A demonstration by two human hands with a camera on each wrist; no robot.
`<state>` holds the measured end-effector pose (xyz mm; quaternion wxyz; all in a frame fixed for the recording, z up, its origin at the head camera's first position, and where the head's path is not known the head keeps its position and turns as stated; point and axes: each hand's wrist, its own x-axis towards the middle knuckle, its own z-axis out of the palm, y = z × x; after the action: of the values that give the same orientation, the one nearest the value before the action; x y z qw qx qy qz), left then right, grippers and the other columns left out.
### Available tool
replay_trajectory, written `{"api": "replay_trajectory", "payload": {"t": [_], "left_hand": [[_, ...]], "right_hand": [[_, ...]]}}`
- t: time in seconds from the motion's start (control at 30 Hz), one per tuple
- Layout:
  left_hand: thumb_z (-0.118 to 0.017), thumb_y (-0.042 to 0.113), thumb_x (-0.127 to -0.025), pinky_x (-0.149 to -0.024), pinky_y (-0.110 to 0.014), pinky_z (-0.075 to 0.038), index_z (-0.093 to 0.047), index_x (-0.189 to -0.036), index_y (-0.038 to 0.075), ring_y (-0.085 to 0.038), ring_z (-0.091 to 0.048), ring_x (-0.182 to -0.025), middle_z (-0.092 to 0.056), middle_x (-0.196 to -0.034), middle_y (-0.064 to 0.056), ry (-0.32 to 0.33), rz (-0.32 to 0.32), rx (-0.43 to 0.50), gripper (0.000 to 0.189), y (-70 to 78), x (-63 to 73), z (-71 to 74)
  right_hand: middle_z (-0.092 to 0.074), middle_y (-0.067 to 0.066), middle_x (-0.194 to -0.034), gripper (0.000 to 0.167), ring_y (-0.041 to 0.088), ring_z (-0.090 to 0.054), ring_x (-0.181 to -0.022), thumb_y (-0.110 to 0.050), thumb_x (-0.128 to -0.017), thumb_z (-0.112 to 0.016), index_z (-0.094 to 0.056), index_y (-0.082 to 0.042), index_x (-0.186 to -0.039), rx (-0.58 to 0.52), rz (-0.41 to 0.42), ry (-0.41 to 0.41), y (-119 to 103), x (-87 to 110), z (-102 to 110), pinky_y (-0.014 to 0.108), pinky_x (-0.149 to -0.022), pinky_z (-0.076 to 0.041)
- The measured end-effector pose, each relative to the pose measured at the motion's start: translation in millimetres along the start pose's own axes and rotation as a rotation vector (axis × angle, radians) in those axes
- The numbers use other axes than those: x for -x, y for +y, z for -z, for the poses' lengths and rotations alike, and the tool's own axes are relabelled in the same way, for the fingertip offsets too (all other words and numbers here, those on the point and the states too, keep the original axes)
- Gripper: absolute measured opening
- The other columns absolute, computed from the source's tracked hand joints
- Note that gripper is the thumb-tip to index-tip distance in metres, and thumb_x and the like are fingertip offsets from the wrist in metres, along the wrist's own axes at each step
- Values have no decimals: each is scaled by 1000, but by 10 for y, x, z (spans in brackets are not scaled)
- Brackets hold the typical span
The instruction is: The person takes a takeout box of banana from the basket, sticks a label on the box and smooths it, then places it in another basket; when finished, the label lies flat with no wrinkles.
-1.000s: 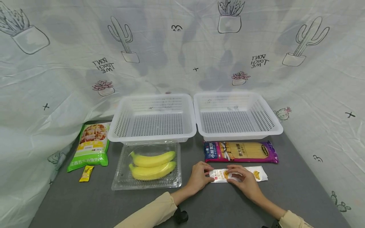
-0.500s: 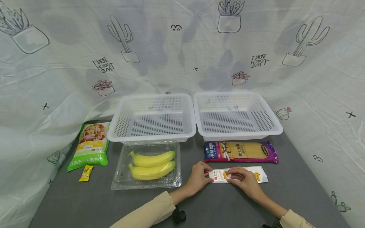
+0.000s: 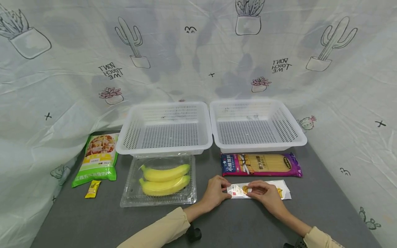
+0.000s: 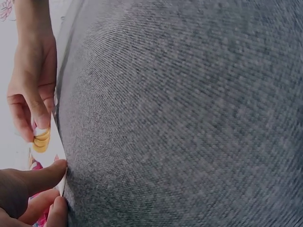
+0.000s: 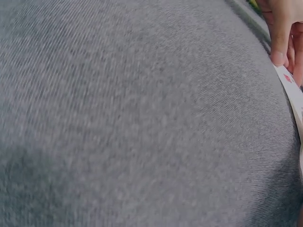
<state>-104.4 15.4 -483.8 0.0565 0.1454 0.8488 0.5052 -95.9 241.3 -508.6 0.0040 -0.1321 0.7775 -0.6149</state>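
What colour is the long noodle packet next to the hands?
The noodle packet is purple with a yellow middle, clearest in the head view.

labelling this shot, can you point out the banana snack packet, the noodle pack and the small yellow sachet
banana snack packet (image 3: 237, 190), head view, white left part between the hands
noodle pack (image 3: 263, 163), head view, middle of its yellow window
small yellow sachet (image 3: 92, 189), head view, its centre

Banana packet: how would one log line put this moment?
left hand: pinches banana packet | right hand: on packet | baskets: nothing inside

packet (image 3: 283, 193) middle under right hand (image 3: 266, 196)
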Motion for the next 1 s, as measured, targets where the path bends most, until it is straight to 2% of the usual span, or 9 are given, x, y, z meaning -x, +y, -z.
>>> {"api": "replay_trajectory", "payload": {"t": [0.4, 0.5, 0.63, 0.7, 0.73, 0.8, 0.9, 1.0], "left_hand": [[-83, -4, -68, -76, -17, -53, -74, -95, -7, -23, -56, -95, -58, -97, -8, -19, 10, -14, 29, -2, -5, -8], [-84, -2, -69, -75, -16, -53, -74, -95, -6, -22, -56, -93, -57, -97, -7, -22, 7, -37, 29, 6, -4, -3], [-84, -1, -69, -73, -15, -52, -74, -94, -6, -21, -55, -91, -56, -97, -6, -30, -3, -56, 27, 22, -7, 7], [-84, -1, -69, -73, -15, -52, -74, -93, -6, -21, -54, -90, -56, -96, -7, -31, -10, -61, 27, 35, -11, 16], [-84, -1, -69, -72, -15, -52, -74, -93, -7, -21, -54, -89, -56, -96, -7, -31, -12, -62, 27, 38, -13, 19], [-85, -1, -68, -71, -15, -51, -74, -92, -6, -21, -53, -89, -56, -96, -7, -29, -20, -75, 27, 46, -15, 27], [-85, 0, -68, -72, -15, -51, -74, -94, -6, -21, -53, -90, -56, -96, -7, -32, -11, -82, 28, 53, -13, 36], [-84, -1, -69, -75, -17, -53, -73, -96, -8, -23, -54, -93, -56, -99, -8, -35, -6, -44, 30, 41, 1, 34]], "right_hand": [[-67, 15, -99, 17, 3, -64, -93, 7, -76, -75, -70, 8, -92, -65, -7, -24, -3, 26, 36, 20, -75, -55], [-67, 14, -97, 15, 3, -64, -92, 8, -76, -74, -70, 8, -91, -77, 15, -44, -19, 26, 43, 20, -74, -55], [-67, 16, -95, 13, 6, -65, -91, 11, -77, -72, -70, 8, -90, -102, 86, -91, -68, 25, 54, 22, -73, -56], [-67, 16, -95, 13, 8, -65, -91, 11, -78, -71, -70, 8, -91, -121, 83, -106, -109, 21, 65, 23, -73, -56], [-67, 14, -96, 12, 8, -64, -92, 10, -79, -71, -70, 7, -91, -125, 60, -107, -133, 20, 75, 23, -74, -56], [-67, 9, -98, 12, 7, -63, -93, 6, -82, -70, -70, 5, -94, -157, -41, -111, -184, 12, 101, 23, -76, -55], [-66, 2, -103, 16, 6, -62, -94, 2, -86, -68, -69, 3, -102, -254, -251, -124, -258, 2, 154, 24, -79, -55], [-64, -1, -106, 22, 7, -62, -93, -1, -89, -66, -66, 2, -111, -338, -428, -122, -313, -8, 206, 25, -80, -55]]}}
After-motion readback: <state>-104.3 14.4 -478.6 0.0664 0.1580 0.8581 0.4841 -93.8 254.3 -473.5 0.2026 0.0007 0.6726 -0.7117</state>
